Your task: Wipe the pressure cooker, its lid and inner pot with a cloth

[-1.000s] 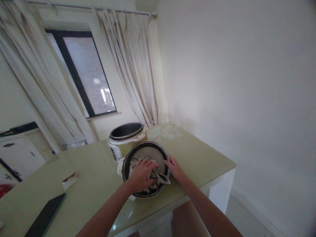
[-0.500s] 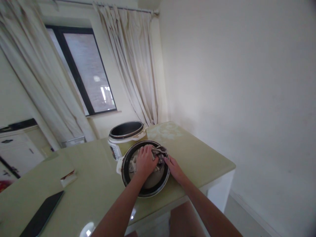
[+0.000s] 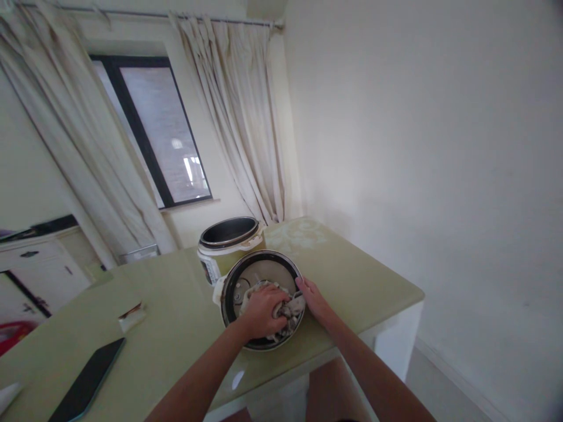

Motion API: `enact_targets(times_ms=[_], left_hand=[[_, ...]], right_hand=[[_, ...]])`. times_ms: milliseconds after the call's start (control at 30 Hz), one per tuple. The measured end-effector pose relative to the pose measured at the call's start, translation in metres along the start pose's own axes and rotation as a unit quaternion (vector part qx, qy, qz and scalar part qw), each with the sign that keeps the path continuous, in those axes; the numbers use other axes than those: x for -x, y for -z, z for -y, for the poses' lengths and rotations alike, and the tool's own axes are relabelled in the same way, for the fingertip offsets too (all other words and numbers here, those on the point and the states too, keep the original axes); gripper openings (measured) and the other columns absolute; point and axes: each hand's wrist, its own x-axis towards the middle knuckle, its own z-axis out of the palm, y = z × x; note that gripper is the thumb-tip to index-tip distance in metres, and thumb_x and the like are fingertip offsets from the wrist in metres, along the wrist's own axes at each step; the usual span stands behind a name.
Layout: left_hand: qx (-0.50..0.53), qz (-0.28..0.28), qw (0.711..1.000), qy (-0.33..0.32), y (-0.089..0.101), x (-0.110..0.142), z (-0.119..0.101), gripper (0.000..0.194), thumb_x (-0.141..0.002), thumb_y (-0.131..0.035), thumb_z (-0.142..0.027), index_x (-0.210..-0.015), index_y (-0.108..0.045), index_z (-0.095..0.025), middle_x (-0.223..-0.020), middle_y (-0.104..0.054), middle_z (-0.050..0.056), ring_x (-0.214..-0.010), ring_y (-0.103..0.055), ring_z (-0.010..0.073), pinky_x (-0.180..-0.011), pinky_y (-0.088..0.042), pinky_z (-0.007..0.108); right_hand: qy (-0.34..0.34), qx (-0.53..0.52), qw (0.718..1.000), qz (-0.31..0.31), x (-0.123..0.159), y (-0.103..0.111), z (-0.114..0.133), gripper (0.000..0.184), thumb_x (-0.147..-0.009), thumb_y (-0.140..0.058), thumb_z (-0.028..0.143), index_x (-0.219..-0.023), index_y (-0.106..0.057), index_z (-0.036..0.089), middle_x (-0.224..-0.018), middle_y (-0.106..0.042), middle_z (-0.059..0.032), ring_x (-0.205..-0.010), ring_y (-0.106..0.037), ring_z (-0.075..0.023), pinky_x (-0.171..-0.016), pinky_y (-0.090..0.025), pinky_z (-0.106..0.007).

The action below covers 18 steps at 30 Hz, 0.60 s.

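Note:
A round cooker lid [image 3: 276,271] lies tilted on the table with its metal underside and dark rim facing me. My left hand [image 3: 264,309] presses a crumpled, greyish cloth [image 3: 288,319] against the lower part of that underside, its fingers curled over the fabric. At the lid's right edge, my right hand [image 3: 311,296] grips the rim, thumb on the near side; its other fingers are partly hidden behind. Just behind the lid stands the cooker body [image 3: 231,243], topless, with a dark pot inside and a white and green outside.
On the pale green table [image 3: 176,316] a phone-like dark slab [image 3: 90,378] lies at the left, with a small white packet [image 3: 132,315] beyond it. A bare wall [image 3: 417,146] rises at the right. Curtains [image 3: 237,117] hang by the window [image 3: 165,129].
My left hand has moved the cloth from the upper part of the lid's underside down toward its lower right. My right hand stays at the rim. The view has shifted slightly.

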Motion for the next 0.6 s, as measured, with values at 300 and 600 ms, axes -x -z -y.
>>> enact_targets(times_ms=[300,600], left_hand=[[-0.004,0.045,0.996,-0.071,0.012,0.009,0.013,0.031,-0.07,-0.07,-0.026,-0.102,-0.071,-0.025,-0.1,-0.073,0.004,-0.103,-0.063,0.0276,-0.101,-0.045,0.042],[-0.014,0.023,0.999,-0.039,0.027,0.015,0.029,0.029,-0.073,-0.065,-0.02,-0.1,-0.072,-0.026,-0.105,-0.071,0.003,-0.108,-0.06,0.026,-0.106,-0.043,0.042]], right_hand=[[0.02,-0.007,0.999,0.045,-0.003,0.0,-0.004,0.045,-0.084,-0.066,0.05,-0.12,-0.075,0.023,-0.122,-0.076,-0.0081,-0.119,-0.065,-0.0321,-0.114,-0.043,-0.052],[0.021,-0.023,0.998,0.051,-0.001,0.0,0.0,0.044,-0.082,-0.065,0.041,-0.123,-0.074,0.024,-0.126,-0.075,-0.0074,-0.121,-0.064,-0.032,-0.116,-0.041,-0.051]])
